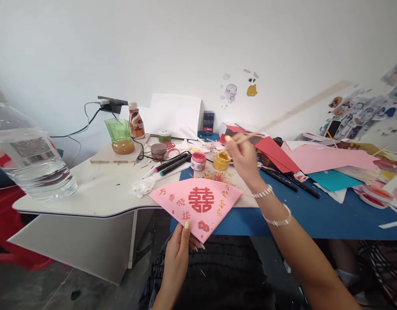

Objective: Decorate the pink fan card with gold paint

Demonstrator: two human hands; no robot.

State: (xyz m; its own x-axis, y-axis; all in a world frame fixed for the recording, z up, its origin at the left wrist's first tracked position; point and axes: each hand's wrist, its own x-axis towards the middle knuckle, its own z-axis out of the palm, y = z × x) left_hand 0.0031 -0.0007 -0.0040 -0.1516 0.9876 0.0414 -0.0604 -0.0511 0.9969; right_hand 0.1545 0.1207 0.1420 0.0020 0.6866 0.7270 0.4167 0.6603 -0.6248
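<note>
Left hand [176, 262] low and upturned, right hand [242, 158] raised high in a pinch

The bottle [30, 159] at left is blurred and cut off by the picture's edge. The small box [208, 122] by the wall is blurred too, so you can't read it. The stick [250, 137] in your right fingers [232, 144] blurs along its length. The pink fan [188, 202] hides most of your left fingers [198, 246].
</note>
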